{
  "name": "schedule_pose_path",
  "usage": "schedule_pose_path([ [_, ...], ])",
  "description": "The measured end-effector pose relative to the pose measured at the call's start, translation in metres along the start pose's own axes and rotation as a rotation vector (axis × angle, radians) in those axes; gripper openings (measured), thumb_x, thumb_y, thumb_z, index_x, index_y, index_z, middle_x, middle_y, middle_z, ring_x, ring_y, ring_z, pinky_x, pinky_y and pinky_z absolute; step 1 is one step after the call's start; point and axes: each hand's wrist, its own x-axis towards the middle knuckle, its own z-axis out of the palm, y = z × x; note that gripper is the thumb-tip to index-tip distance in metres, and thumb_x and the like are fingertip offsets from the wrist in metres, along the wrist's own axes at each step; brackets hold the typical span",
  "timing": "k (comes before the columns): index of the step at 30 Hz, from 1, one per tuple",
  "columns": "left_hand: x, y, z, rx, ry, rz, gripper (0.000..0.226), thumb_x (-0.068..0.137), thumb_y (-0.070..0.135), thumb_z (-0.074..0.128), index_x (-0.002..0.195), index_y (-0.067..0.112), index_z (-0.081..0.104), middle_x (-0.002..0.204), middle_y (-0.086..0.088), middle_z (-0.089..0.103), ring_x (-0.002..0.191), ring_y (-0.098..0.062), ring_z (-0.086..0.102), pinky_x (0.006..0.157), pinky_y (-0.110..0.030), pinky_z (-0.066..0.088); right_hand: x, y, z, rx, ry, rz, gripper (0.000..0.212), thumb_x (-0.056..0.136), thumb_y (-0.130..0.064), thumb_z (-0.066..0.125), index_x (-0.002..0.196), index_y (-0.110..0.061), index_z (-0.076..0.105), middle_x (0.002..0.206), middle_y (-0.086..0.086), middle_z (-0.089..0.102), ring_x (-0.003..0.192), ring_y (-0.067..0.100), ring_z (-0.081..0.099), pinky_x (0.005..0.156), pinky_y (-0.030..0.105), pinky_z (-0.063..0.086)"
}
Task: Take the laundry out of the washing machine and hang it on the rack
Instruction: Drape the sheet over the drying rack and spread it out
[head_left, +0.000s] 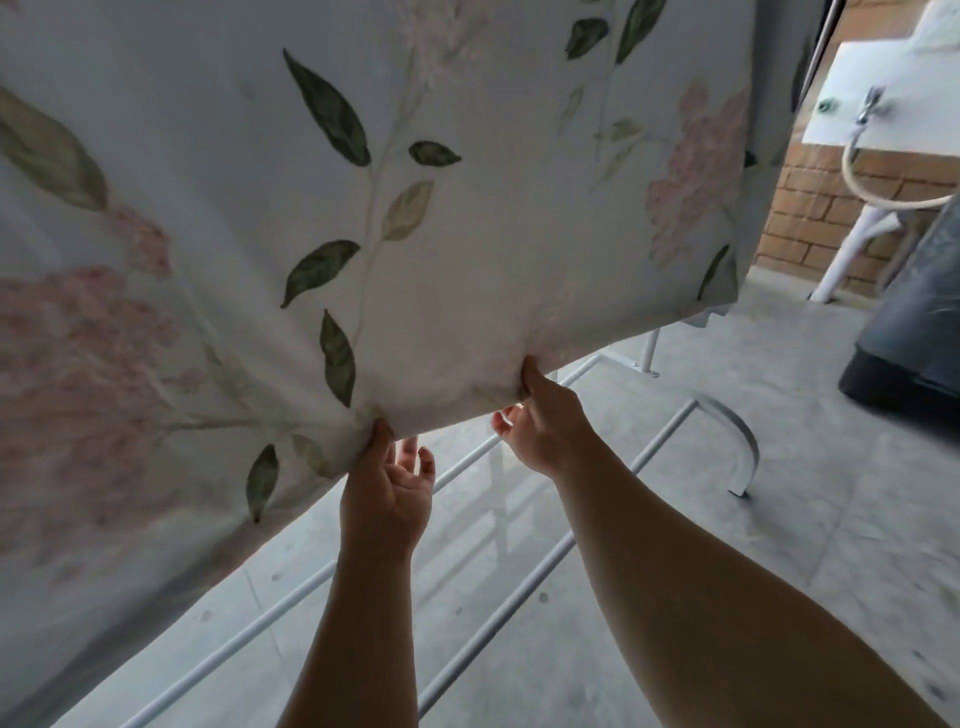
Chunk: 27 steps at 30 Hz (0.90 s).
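While sheet (415, 182) hangs draped over rack (545, 530), left hand (387, 488) and right hand (540, 421) each pinch lower hem, near each other, likely to tug cloth flat and even for drying. Fabric white, thin, printed with green leaves, pale pink blossoms; gathers into creases at both pinches.

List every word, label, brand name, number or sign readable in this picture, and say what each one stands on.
None: no readable text anywhere in this view.
Floral sheet: a print of leaves and pink flowers only, no tag or lettering showing.
White drying rack: bare bars, no label.
White sink by the brick wall: no markings.
Dark object at the right edge: faint pale marks, too blurred to read as letters.
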Motion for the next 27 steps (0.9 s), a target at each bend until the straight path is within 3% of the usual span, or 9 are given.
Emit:
schedule_pose_path([
  [2, -0.004, -0.014, 0.008, 0.062, -0.07, -0.045, 0.042, 0.092, 0.02, 0.062, 0.134, 0.024, 0.053, 0.126, 0.006, 0.061, 0.123, -0.017, 0.052, 0.103, -0.038, 0.037, 0.001, 0.0, -0.001, -0.008, 0.033, 0.027, 0.044, 0.1, -0.033, 0.054, 0.136, -0.008, 0.049, 0.151, 0.018, 0.042, 0.131, 0.037, 0.05, 0.089, 0.038, 0.051],
  [4, -0.008, -0.028, 0.019, 0.186, -0.158, -0.083, 0.038, 0.091, 0.016, 0.063, 0.126, 0.029, 0.057, 0.123, 0.008, 0.067, 0.122, -0.016, 0.054, 0.106, -0.04, 0.034, 0.008, 0.002, -0.001, -0.012, 0.095, 0.082, 0.055, 0.099, -0.029, 0.056, 0.144, -0.002, 0.04, 0.141, 0.019, 0.051, 0.137, 0.039, 0.042, 0.084, 0.034, 0.052],
  [7, -0.01, -0.044, 0.037, 0.274, -0.168, -0.112, 0.029, 0.086, 0.01, 0.072, 0.109, 0.026, 0.066, 0.113, 0.008, 0.073, 0.117, -0.014, 0.06, 0.1, -0.038, 0.039, 0.012, -0.004, -0.004, -0.121, 0.054, 0.134, 0.032, 0.096, -0.019, 0.06, 0.127, -0.021, 0.06, 0.123, 0.0, 0.062, 0.117, 0.022, 0.06, 0.103, 0.036, 0.045],
  [9, -0.004, -0.042, 0.045, 0.254, -0.121, -0.105, 0.026, 0.083, 0.008, 0.075, 0.104, 0.022, 0.068, 0.116, 0.005, 0.071, 0.113, -0.014, 0.062, 0.098, -0.037, 0.041, 0.005, -0.005, 0.0, -0.216, 0.012, 0.077, 0.023, 0.096, -0.015, 0.057, 0.109, -0.028, 0.07, 0.122, -0.006, 0.064, 0.112, 0.012, 0.06, 0.098, 0.033, 0.044],
  [12, 0.008, -0.036, 0.051, 0.291, -0.047, -0.063, 0.013, 0.084, 0.011, 0.074, 0.092, 0.02, 0.068, 0.096, 0.008, 0.072, 0.097, -0.011, 0.063, 0.093, -0.036, 0.043, 0.007, -0.01, 0.0, -0.209, 0.047, 0.104, 0.023, 0.097, -0.009, 0.051, 0.112, -0.022, 0.064, 0.143, -0.002, 0.054, 0.126, 0.015, 0.054, 0.092, 0.028, 0.044],
  [14, 0.016, -0.034, 0.051, 0.316, 0.007, -0.06, 0.01, 0.084, 0.017, 0.075, 0.088, 0.02, 0.067, 0.079, 0.012, 0.073, 0.09, -0.009, 0.065, 0.087, -0.034, 0.042, 0.007, -0.014, 0.001, -0.173, 0.056, 0.07, 0.018, 0.097, -0.012, 0.046, 0.113, -0.012, 0.055, 0.155, 0.009, 0.038, 0.138, 0.025, 0.043, 0.093, 0.032, 0.044],
  [17, 0.022, -0.033, 0.05, 0.276, 0.026, -0.05, 0.012, 0.087, 0.022, 0.074, 0.093, 0.023, 0.063, 0.075, 0.015, 0.074, 0.083, -0.003, 0.071, 0.081, -0.03, 0.043, 0.006, -0.026, -0.006, -0.044, 0.067, -0.005, 0.031, 0.085, -0.022, 0.057, 0.113, -0.013, 0.063, 0.144, 0.01, 0.05, 0.134, 0.032, 0.045, 0.096, 0.04, 0.041],
  [20, 0.031, -0.036, 0.054, 0.183, 0.081, -0.057, 0.017, 0.087, 0.025, 0.074, 0.096, 0.026, 0.059, 0.094, 0.008, 0.07, 0.088, -0.005, 0.068, 0.079, -0.03, 0.043, 0.01, -0.042, -0.019, 0.102, 0.073, -0.067, 0.042, 0.084, -0.038, 0.065, 0.122, -0.022, 0.063, 0.129, 0.009, 0.06, 0.121, 0.032, 0.049, 0.098, 0.043, 0.036],
  [27, 0.044, -0.056, 0.065, 0.088, 0.091, 0.009, 0.037, 0.093, 0.036, 0.065, 0.125, 0.021, 0.053, 0.106, 0.005, 0.067, 0.097, -0.009, 0.063, 0.087, -0.032, 0.043, 0.03, -0.085, -0.061, 0.283, 0.099, -0.107, 0.037, 0.088, -0.047, 0.061, 0.114, -0.021, 0.064, 0.123, 0.012, 0.061, 0.113, 0.029, 0.057, 0.098, 0.043, 0.04],
])
